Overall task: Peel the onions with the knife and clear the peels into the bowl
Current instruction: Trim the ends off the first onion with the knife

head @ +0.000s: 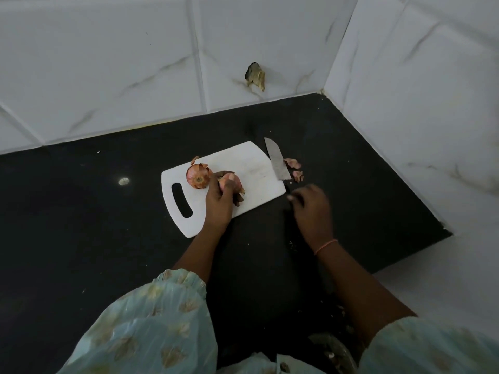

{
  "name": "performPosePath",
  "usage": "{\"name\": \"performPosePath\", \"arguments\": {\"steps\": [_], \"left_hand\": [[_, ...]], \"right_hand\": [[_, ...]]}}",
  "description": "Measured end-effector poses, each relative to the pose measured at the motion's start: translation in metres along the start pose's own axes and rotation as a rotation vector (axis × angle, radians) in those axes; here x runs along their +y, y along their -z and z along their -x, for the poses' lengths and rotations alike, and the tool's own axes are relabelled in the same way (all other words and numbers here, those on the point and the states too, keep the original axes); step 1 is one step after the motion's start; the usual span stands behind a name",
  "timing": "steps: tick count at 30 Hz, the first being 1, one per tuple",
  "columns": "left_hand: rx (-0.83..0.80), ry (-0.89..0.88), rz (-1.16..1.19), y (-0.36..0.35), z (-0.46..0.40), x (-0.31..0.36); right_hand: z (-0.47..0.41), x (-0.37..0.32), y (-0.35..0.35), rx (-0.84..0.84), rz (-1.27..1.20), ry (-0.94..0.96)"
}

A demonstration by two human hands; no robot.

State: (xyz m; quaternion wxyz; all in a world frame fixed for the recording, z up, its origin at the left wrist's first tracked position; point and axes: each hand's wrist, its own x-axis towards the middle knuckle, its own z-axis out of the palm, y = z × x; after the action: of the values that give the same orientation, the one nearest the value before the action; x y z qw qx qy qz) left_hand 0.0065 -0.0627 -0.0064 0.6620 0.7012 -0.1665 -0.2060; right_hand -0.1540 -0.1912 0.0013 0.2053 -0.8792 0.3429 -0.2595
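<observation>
A white cutting board (251, 168) lies on the black counter. On it sits one onion (199, 176) with loose papery skin. My left hand (220, 203) is shut on a second onion (232, 181) and holds it just right of the first. The knife (276, 160) lies with its blade across the board's right edge, tip pointing away from me. Its black handle runs under the fingers of my right hand (313, 209), which is blurred and curled over it; the grip itself is not clear. Pink onion peels (294, 168) lie on the counter right of the blade.
White tiled walls close off the back and right, meeting in a corner (322, 91). A chipped hole (255, 75) marks the back wall. A round container with scraps (334, 349) shows at the bottom edge, partly hidden by my right sleeve.
</observation>
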Motion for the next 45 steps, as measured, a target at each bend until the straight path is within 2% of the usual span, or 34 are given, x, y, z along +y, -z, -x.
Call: {"name": "performPosePath", "arguments": {"steps": [2, 4, 10, 13, 17, 21, 27, 31, 34, 38, 41, 45], "left_hand": [[-0.011, -0.017, -0.028, 0.0, 0.002, 0.001], [-0.026, -0.052, -0.069, -0.001, 0.003, 0.002], [-0.059, -0.046, -0.092, 0.002, 0.002, 0.0], [-0.049, -0.02, -0.087, 0.001, -0.001, 0.0], [-0.026, 0.005, -0.056, -0.001, 0.0, 0.002], [0.026, 0.038, -0.007, -0.004, 0.0, 0.006], [-0.052, 0.085, 0.001, -0.004, -0.005, 0.011], [-0.151, 0.146, -0.055, -0.01, -0.006, 0.021], [-0.19, 0.101, -0.088, -0.012, -0.017, 0.026], [-0.229, -0.048, -0.269, -0.011, -0.035, 0.02], [-0.212, -0.112, -0.351, -0.013, -0.043, 0.008], [-0.146, -0.207, -0.405, -0.013, -0.041, -0.006]], "right_hand": [[-0.021, 0.019, 0.012, 0.087, 0.009, -0.113], [-0.041, 0.03, 0.016, 0.064, 0.035, -0.16], [-0.07, 0.031, 0.021, 0.062, -0.014, -0.18], [-0.074, 0.028, 0.019, 0.01, 0.005, -0.15], [-0.065, 0.011, 0.021, 0.067, -0.038, -0.173], [-0.045, -0.003, 0.005, -0.34, -0.011, -0.291], [-0.052, -0.007, 0.006, -0.521, 0.156, -0.359], [-0.064, -0.006, 0.017, -0.469, -0.096, -0.516], [-0.067, -0.007, 0.02, -0.418, -0.381, -0.654], [-0.06, -0.022, 0.019, -0.422, -0.54, -0.596], [-0.057, -0.033, 0.018, -0.383, -0.679, -0.625], [-0.056, -0.034, 0.008, -0.396, -0.664, -0.581]]}}
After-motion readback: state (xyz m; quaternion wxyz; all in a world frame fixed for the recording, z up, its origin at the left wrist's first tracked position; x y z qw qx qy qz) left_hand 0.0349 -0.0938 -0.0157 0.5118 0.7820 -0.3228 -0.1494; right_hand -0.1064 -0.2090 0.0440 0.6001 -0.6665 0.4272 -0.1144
